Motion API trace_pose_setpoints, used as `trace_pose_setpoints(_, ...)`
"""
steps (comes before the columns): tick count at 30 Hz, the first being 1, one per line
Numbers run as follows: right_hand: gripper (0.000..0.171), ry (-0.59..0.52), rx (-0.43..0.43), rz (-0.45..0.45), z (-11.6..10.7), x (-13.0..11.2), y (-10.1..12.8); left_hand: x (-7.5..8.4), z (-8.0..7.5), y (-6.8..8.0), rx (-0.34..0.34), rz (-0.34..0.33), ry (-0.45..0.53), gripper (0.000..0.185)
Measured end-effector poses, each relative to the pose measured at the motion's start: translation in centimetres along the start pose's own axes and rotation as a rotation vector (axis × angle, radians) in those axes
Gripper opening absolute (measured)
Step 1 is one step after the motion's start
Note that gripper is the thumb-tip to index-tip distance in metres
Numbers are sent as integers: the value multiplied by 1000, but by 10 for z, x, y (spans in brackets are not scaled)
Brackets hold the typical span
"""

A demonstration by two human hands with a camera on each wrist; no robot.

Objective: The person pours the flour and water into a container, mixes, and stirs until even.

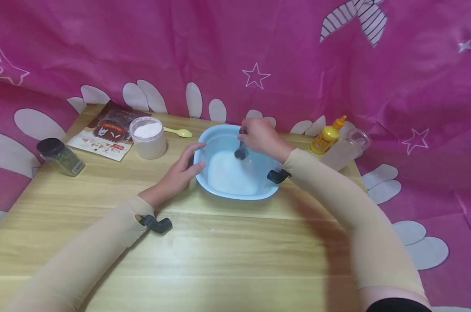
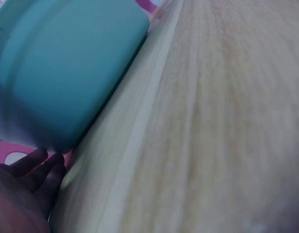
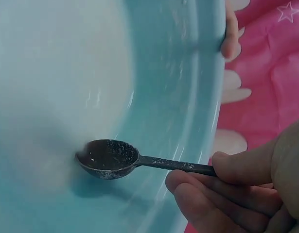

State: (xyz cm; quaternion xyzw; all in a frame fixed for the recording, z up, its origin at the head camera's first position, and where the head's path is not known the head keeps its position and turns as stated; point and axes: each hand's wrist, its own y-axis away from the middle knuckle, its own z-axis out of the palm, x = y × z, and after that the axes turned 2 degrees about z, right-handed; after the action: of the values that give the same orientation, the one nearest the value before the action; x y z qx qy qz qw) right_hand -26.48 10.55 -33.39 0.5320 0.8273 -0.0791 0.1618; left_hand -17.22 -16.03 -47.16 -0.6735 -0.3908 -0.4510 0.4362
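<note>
A light blue plastic basin (image 1: 235,193) stands on the wooden table, its inner bottom whitish. Inside it, in the head view, my right hand (image 1: 263,136) pinches the handle of a small black measuring spoon (image 3: 109,159) between thumb and fingers. White specks cling to the spoon's round bowl, which hangs over the basin's inside. At the basin's left side my left hand (image 1: 181,167) rests with spread fingers, thumb and forefinger tips right at the rim. The left wrist view shows more fingers (image 2: 37,170) of that hand extended low along the basin's outer wall.
Left of the basin are a tub of white powder (image 1: 148,143), a yellow spoon (image 1: 181,132), a printed food packet (image 1: 110,130) and a black-lidded spice jar (image 1: 61,157). At right lie a yellow bottle (image 1: 324,139) and a clear container (image 1: 342,151). A pink curtain (image 1: 220,52) hangs behind.
</note>
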Motion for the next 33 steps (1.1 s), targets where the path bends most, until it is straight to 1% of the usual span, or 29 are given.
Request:
trace_pose_setpoints(4, 20, -51, -15, 0, 5, -14, 1, -1, 0, 0, -1, 2, 13, 59)
trace_pose_setpoints(7, 18, -86, -18, -13, 8, -20, 3, 0, 0, 0, -1, 10, 15, 58)
trace_pose_setpoints(13, 10, -170, -56, -74, 15, -22, 14, 3, 0, 3, -9, -1, 12, 58)
trace_pose_setpoints(18, 7, -183, -122, -115, 15, -20, 26, 1, 1, 7, -7, 3, 8, 57)
trace_pose_setpoints(21, 7, -179, -164, -132, 13, -16, 33, -2, 2, 9, 0, 8, 4, 57)
trace_pose_setpoints(26, 8, -243, -218, -112, 9, -4, 39, -2, 4, 10, 7, 15, 3, 56)
trace_pose_setpoints(31, 6, -275, -234, -93, 2, 13, 42, 1, 4, 8, 3, 16, 13, 56)
trace_pose_setpoints(33, 6, -272, -225, -90, -1, 19, 41, 2, 4, 8, 8, 15, 9, 56)
